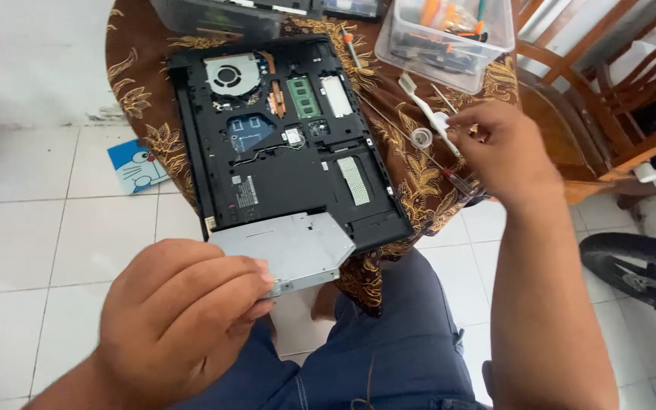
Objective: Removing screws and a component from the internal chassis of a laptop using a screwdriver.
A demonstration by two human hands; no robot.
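Head view shows an opened black laptop lying bottom-up on a brown patterned cloth, its fan, copper pipe and green memory board bare. A flat grey metal drive sticks out of its near edge, just beyond the left hand, whose curled fingers clasp the drive's near corner. The right hand pinches a thin screwdriver, beside a small clear cap.
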